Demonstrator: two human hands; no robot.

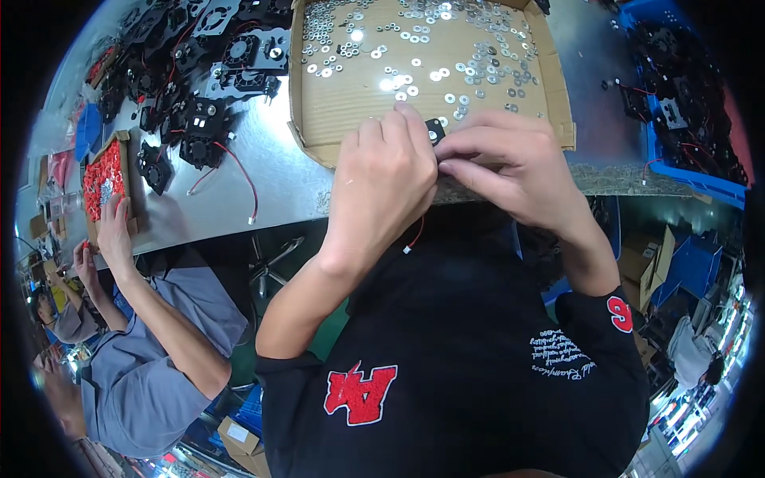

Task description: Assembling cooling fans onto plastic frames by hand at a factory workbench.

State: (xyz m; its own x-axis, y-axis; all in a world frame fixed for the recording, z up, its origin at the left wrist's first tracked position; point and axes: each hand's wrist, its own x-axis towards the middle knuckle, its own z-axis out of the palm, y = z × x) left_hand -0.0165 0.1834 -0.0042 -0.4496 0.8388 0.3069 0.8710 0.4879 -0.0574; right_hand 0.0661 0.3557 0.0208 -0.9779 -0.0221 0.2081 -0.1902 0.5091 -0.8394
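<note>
My left hand (385, 163) is closed round a small black part (434, 131), and only a corner of it with a bright metal spot shows past the fingers. A red lead (417, 233) ending in a white plug hangs below this hand, seemingly from that part. Thumb and forefinger of my right hand (514, 159) are pinched together against the part's right side; what sits between them is hidden. Both hands are over the near edge of a shallow cardboard tray (339, 127), which holds many loose metal washers (416, 35) and nuts (319, 32).
Black fan assemblies (205, 119) with red leads crowd the metal table on the left. A blue crate (701, 179) of similar parts stands at the right. At far left, a co-worker's hand (115, 231) reaches into a box of small red pieces (100, 175).
</note>
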